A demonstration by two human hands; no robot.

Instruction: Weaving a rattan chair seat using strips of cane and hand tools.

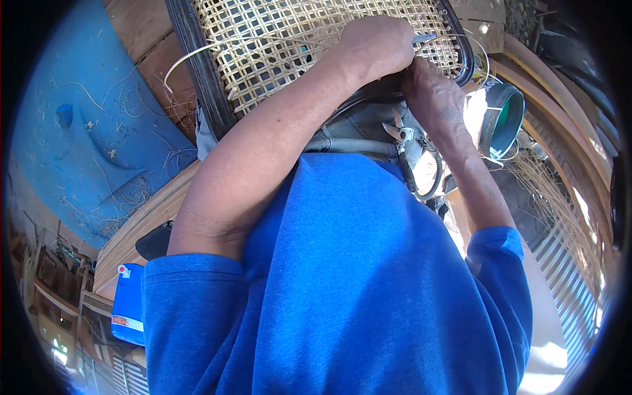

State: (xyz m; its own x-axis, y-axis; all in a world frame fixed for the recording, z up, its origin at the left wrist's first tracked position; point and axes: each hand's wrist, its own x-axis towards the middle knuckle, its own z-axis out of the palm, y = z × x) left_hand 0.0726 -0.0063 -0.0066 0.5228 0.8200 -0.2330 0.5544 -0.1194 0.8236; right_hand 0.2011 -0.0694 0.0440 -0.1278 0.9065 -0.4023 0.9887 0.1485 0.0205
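Note:
A woven cane panel (263,62) in a dark wooden frame (209,69) lies before me, over my lap. My left hand (378,45) is closed in a fist above the panel's near right part. Out of that fist sticks a grey pointed metal tool (424,39), its tip toward the right; its handle is hidden. Right beside it, at the frame's near edge, my right hand (434,97) has its fingers pressed together, and what they pinch is hidden. A loose cane strand (191,58) runs over the panel and curls past the frame's left side.
Open-bladed pruning shears (404,137) lie at my lap, under my right forearm. To the right stands a dark can with a green inside (507,122), near loose cane strands (543,184). A blue sheet (85,151) with scraps and a blue container (128,303) are on the left.

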